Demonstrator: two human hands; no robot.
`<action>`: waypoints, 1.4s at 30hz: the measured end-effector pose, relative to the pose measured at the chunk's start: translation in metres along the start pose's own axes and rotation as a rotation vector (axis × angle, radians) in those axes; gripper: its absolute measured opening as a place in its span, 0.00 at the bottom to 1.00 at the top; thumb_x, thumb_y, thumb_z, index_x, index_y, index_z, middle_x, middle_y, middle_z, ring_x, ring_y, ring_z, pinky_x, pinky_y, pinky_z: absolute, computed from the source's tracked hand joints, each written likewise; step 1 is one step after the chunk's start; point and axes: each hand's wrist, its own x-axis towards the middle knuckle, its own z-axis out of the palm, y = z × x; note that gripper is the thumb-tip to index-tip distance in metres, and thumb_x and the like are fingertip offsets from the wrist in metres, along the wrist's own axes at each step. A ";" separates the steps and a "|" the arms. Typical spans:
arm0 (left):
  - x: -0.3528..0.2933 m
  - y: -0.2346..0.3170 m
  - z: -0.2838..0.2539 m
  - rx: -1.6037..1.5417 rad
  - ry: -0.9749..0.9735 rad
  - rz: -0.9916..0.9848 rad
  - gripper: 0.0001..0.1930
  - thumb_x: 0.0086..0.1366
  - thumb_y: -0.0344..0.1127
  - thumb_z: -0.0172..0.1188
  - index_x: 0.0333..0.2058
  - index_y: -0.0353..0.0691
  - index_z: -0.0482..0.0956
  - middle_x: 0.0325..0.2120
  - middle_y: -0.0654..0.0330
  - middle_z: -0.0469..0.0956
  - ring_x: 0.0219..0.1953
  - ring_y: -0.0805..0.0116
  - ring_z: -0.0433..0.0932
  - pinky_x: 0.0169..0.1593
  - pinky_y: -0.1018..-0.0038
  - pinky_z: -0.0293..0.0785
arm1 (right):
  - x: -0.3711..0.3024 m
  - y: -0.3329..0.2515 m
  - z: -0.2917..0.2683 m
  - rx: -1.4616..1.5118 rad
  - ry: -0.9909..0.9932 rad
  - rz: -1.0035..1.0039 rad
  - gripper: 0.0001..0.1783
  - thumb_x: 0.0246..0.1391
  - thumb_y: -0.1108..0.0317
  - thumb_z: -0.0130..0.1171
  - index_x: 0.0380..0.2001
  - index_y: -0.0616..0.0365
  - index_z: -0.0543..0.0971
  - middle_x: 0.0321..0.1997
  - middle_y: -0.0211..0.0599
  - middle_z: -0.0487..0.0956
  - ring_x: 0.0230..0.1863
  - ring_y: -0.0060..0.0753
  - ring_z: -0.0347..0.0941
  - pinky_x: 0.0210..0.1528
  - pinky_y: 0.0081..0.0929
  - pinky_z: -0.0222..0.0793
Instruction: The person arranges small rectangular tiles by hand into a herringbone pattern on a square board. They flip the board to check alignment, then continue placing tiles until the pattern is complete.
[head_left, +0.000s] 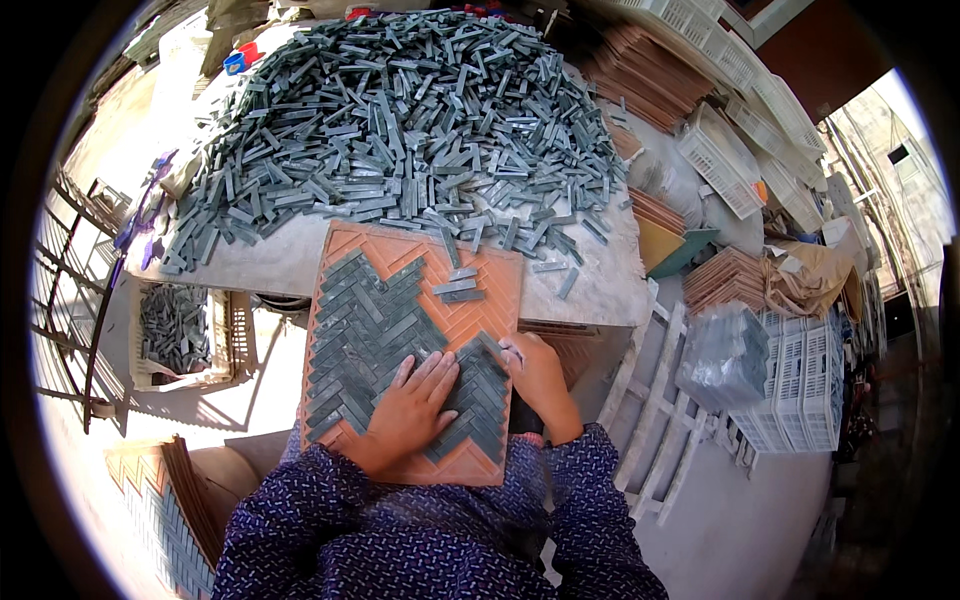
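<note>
An orange grooved tray (489, 268) lies in front of me, partly laid with dark grey-green stone strips (375, 325) in a herringbone pattern. Its upper right grooves are bare apart from a few loose strips (459, 290). My left hand (412, 408) rests flat on the laid strips, fingers stretched out. At the tray's right edge, my right hand (538, 374) is closed, thumb and fingertips pinched at the end of a stone strip (490, 348). Its curled fingers partly hide that strip.
A big heap of stone strips (400, 130) covers the pale table (610, 285) beyond the tray. A crate (222, 340) of strips stands at left, above stacked filled trays (165, 510). To the right are a pallet (655, 405), white crates (800, 385) and stacked orange trays (725, 278).
</note>
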 end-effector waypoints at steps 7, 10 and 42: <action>-0.001 0.001 0.001 -0.007 0.017 0.024 0.35 0.57 0.46 0.56 0.60 0.34 0.58 0.62 0.53 0.57 0.65 0.58 0.54 0.66 0.55 0.46 | -0.010 -0.011 0.002 -0.282 -0.033 0.090 0.08 0.47 0.73 0.56 0.34 0.58 0.77 0.29 0.47 0.75 0.31 0.52 0.73 0.33 0.40 0.68; -0.001 0.002 0.000 0.006 0.016 0.025 0.35 0.58 0.47 0.56 0.60 0.34 0.58 0.62 0.53 0.57 0.65 0.58 0.53 0.66 0.55 0.46 | -0.010 -0.021 0.000 -0.279 0.023 0.055 0.08 0.47 0.71 0.57 0.34 0.57 0.77 0.29 0.47 0.75 0.31 0.52 0.73 0.33 0.41 0.69; -0.017 -0.013 -0.010 -0.002 0.024 0.035 0.34 0.60 0.49 0.54 0.59 0.35 0.59 0.62 0.53 0.58 0.65 0.59 0.54 0.66 0.56 0.47 | 0.076 -0.022 0.022 -0.070 -0.107 -0.337 0.14 0.40 0.76 0.60 0.35 0.59 0.74 0.35 0.43 0.73 0.40 0.49 0.71 0.41 0.38 0.68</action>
